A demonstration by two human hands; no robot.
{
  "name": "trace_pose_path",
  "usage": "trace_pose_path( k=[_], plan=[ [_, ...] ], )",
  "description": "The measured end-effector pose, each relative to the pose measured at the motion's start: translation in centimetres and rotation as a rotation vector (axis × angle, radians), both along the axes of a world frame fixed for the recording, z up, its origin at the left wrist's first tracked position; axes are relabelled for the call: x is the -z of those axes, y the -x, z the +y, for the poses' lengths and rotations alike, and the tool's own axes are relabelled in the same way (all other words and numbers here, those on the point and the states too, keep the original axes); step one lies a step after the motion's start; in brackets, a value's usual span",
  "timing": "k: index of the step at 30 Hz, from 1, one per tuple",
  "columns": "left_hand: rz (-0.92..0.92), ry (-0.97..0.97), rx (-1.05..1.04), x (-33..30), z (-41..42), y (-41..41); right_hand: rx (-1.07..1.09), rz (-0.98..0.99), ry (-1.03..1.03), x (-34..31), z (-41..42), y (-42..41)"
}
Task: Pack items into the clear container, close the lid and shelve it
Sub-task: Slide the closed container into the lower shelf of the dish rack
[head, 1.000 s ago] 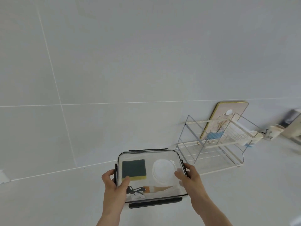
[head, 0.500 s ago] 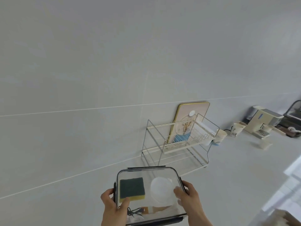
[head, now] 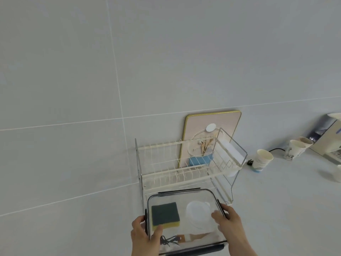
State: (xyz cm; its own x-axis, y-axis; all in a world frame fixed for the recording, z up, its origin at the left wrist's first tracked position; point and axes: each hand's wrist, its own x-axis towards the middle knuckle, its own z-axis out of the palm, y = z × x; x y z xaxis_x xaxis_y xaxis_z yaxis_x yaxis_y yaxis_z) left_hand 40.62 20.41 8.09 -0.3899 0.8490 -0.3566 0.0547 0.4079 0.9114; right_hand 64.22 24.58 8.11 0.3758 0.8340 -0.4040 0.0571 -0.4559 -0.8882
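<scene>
The clear container (head: pixel 184 198) with black clips has its lid on and is held in the air by both sides. My left hand (head: pixel 143 237) grips its left edge, thumb on the lid. My right hand (head: pixel 228 226) grips the right edge. Through the lid I see a green and yellow sponge (head: pixel 165 215), a white round item (head: pixel 200 216), a small brush (head: pixel 188 237) and a black cord (head: pixel 168 241). The container's far edge is at the front of the lower tier of a two-tier wire rack (head: pixel 177 174).
The rack's upper tier holds a blue sponge (head: pixel 200 160) and a white block (head: pixel 233 151). A pink board (head: pixel 223 124) leans on the tiled wall behind it. Paper cups (head: pixel 262 160) and a white appliance (head: pixel 330 137) stand on the counter at the right.
The view has swung right and closer, so the rack now stands directly behind the container. Both hands keep the same grip on the container as it moved towards the rack's lower tier.
</scene>
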Motion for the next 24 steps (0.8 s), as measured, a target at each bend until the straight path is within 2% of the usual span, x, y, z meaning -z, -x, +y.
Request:
trace_pose_path(
  k=[7,13,16,21,24],
  plan=[
    [0.143,0.075,0.004,0.4,4.0,-2.2,-0.079,0.017,-0.092,2.3,6.3,-1.5],
    [0.173,-0.089,-0.049,2.2,5.7,-3.5,-0.143,0.030,-0.117,4.6,9.9,-1.0],
    [0.218,-0.101,-0.036,3.4,6.2,-3.5,-0.177,0.027,-0.111,5.9,11.2,-0.5],
    [0.380,-0.075,0.119,3.8,6.7,-3.5,-0.225,0.009,-0.131,7.1,12.5,-0.3],
    [0.626,-0.042,0.161,4.0,7.1,-3.5,-0.300,-0.038,-0.138,7.3,12.9,-0.1]
  ],
)
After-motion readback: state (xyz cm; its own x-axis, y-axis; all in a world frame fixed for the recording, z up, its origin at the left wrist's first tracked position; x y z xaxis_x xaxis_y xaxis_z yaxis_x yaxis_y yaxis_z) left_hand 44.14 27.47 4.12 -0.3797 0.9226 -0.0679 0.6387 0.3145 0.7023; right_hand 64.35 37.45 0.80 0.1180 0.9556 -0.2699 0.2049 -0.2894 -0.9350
